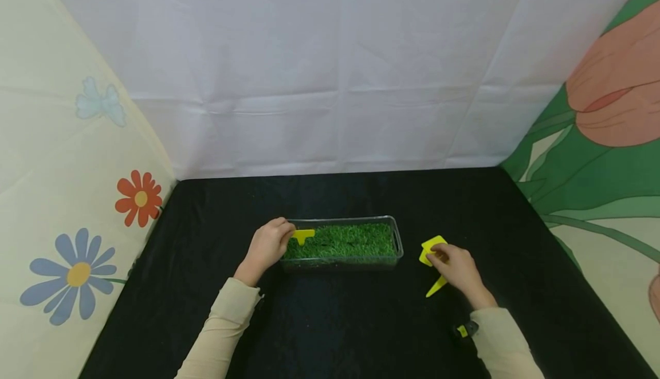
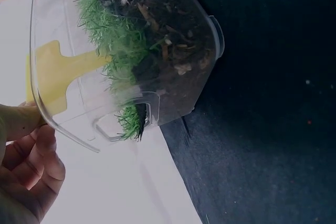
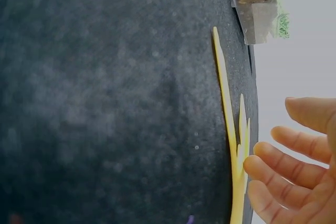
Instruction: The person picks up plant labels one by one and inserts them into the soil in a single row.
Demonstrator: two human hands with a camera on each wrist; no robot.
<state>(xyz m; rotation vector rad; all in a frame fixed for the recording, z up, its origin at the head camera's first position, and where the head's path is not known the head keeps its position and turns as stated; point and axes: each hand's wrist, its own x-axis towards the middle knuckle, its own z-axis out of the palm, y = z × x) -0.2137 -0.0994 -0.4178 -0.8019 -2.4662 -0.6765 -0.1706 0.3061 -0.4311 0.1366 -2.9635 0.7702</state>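
One label (image 1: 305,234) at the grass (image 1: 361,239), others loose

At the clear box's (image 1: 340,263) left end, the left hand (image 1: 267,247) pinched the yellow label between thumb and fingers, its stem reaching the grass; how deep, I could not tell. Planting it seemed partly done, with release left. Right of the box, the right hand (image 1: 456,264), fingers loosely parted and gripping nothing, was beside loose yellow labels (image 1: 432,243), probably yet to be planted.

Looked like a staged booth, wider room type unclear: flat black cloth-covered worktop (image 1: 335,324), creased white fabric backdrop (image 1: 309,81), cream flower-printed left panel (image 1: 51,161), green-and-pink flower-printed right panel (image 1: 608,173).
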